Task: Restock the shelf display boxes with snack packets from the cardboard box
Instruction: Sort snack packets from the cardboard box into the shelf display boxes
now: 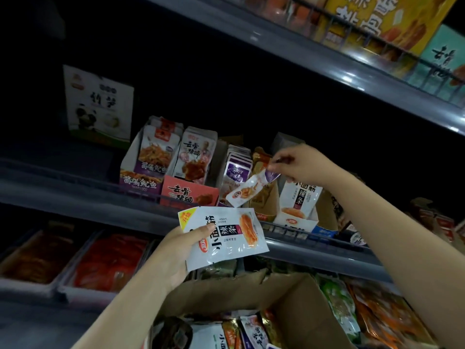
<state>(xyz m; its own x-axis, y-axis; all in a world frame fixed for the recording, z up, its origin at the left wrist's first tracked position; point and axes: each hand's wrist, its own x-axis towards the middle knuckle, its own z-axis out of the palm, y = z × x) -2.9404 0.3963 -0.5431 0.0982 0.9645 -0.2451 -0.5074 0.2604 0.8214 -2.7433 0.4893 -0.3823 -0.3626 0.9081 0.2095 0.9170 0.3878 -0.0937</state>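
Head view, only one there is. The left hand [176, 250] sits around 6 o'clock of center, its grip clamped on a big white snack packet [224, 238] — thumb across the front near the left edge, fingers behind. That packet is turned sideways, so its long axis runs roughly 9-to-3 with a slight tilt, right end lower, printed face toward the camera, the yellow corner tag up at 10 o'clock.

The right hand [299, 163] is up at about 2 o'clock from that, fingertips pinching the purple end of a small packet [251, 187]. The small one hangs diagonally, long axis running from 1 o'clock down to 7 o'clock, in front of the middle-shelf display boxes.

On that shelf [75, 197], left to right: a purple display box [139, 183] with upright packets showing shredded stuff, a red display box [188, 193] with upright white packets, a row of purple-topped packets [237, 163] stacked front to back, then a white display box [294, 224] at 3 o'clock holding an upright packet of the same design as the big one.

Down at 6 o'clock — the open cardboard box [289, 301], flaps up, with mixed packets inside, too dim to sort out.
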